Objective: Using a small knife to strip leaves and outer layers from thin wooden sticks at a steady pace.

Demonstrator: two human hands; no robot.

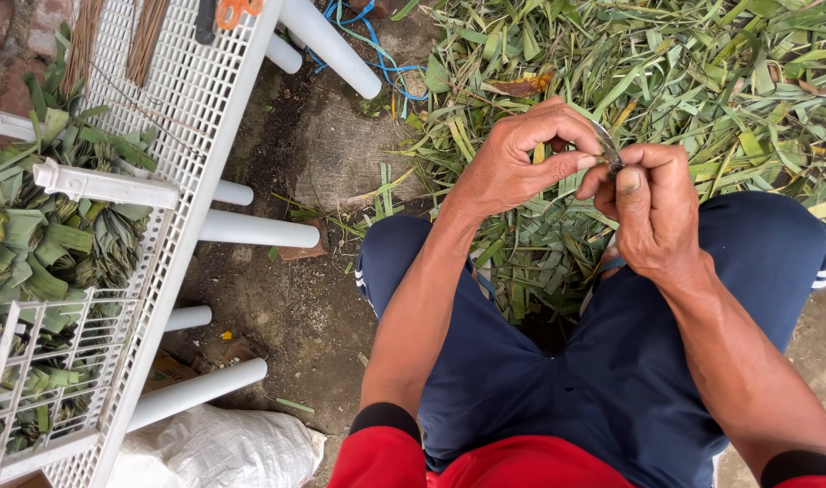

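Small dark curved piece (pixel 609 149), glossy, pinched between both hands above the knees; what it is, unclear. Left hand (pixel 521 158) and right hand (pixel 652 212) meet, fingertips clamped on it. Best kept steady, pinch close. Beyond: flat green leaf strips (pixel 702 72) littering the ground. Left: white perforated plastic counter (pixel 196 99), folded leaves (pixel 33 244).

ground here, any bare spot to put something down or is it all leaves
Bare dirt lies between the white table legs and the left knee. The leaf pile crowds everything beyond both hands, and the crate of folded leaves is full.
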